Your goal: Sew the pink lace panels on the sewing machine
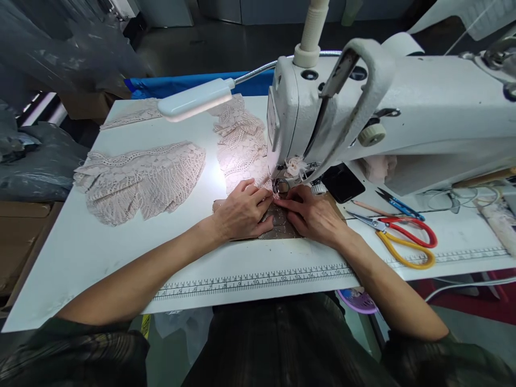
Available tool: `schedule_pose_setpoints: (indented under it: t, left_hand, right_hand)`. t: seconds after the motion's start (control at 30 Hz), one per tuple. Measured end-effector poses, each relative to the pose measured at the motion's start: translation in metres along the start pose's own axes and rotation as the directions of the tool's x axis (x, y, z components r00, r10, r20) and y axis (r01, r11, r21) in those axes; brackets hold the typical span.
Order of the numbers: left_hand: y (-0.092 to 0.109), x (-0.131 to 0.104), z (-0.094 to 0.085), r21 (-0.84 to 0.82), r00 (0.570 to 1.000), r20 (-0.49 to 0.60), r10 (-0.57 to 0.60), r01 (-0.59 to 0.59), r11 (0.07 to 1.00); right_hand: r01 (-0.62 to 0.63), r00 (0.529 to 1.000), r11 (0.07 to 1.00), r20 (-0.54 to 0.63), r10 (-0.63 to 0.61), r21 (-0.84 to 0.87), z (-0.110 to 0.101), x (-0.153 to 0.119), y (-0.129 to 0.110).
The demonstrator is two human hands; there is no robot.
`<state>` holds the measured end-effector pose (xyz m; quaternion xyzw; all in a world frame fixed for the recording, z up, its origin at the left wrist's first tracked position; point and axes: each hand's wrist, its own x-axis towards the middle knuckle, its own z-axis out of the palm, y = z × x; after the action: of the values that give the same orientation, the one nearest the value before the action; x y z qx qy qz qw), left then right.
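A pale pink lace piece (242, 145) runs from the back of the table down to the needle area of a white sewing machine (288, 113). Just left of the presser foot, my left hand (248, 209) holds the near edge of the lace with bent fingers. My right hand (316, 215) is closed at the same edge, in front of the foot, thumb and fingers drawn together. Both hands rest over a brown plate (282, 226) with loose thread bits on it. The fingertips partly hide the lace between them.
Another lace piece (145, 180) lies flat on the left. A lamp (196, 99) lights the sewing spot. To the right lie a black phone (343, 183), blue thread snips (401, 204) and red-and-yellow scissors (407, 239). A printed ruler (258, 282) follows the front edge.
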<state>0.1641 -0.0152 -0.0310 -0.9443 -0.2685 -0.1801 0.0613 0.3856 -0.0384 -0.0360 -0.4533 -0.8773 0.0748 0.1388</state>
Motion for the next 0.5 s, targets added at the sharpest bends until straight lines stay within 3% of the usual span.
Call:
schedule_pose_setpoints:
  t: [0.27,0.5]
  left_hand:
    - [-0.0049,0.0043,-0.0046,0.038,0.998,0.066,-0.001,-0.001,0.999]
    - [-0.0089,0.0066,-0.0036,0.004,0.998,0.056,-0.01,0.01,1.0]
  right_hand:
    - [-0.053,0.998,0.997,0.044,0.055,-0.059,-0.0036,0.0039,-0.0068]
    - [-0.085,0.996,0.996,0.02,0.086,-0.033,-0.0035,0.0063,-0.0086]
